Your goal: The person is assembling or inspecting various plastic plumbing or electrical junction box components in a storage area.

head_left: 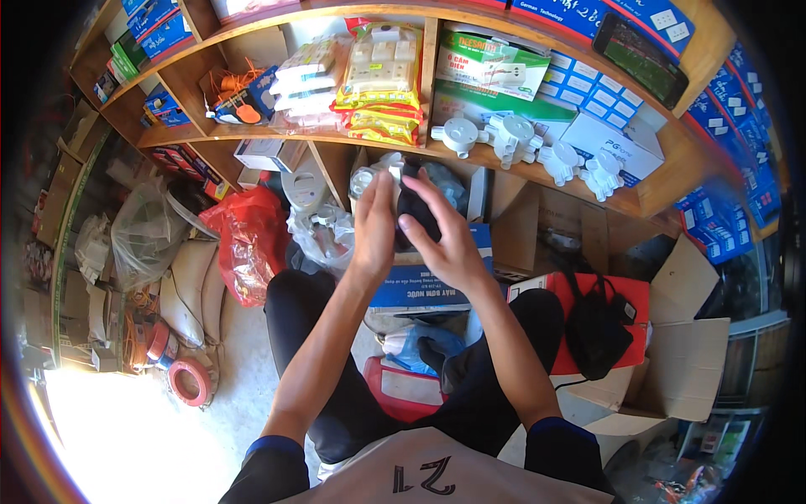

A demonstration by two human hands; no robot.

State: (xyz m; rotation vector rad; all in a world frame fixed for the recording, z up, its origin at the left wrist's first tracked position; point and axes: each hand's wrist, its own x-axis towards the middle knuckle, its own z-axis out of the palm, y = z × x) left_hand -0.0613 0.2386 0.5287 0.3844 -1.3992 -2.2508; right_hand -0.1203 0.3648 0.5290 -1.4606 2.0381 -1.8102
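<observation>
In front of the lower shelf, a dark, rounded object (416,206) is held up between my two hands; its kind cannot be made out. My right hand (449,239) grips it from the right, with the thumb and index finger lying across its near side. My left hand (375,223) presses along its left side, fingers pointing up and close together. A small white piece (395,171) shows at the left fingertips. Just behind my hands are bagged white fittings (363,180) in the shelf compartment. Below them stands a blue printed carton (420,286).
Round white junction boxes (460,134) line the shelf edge, with yellow-red socket packs (382,76) to their left. A phone (642,59) leans higher up. A red bag (248,244) sits left; a black bag (598,328) lies on a red box by an open carton (684,361).
</observation>
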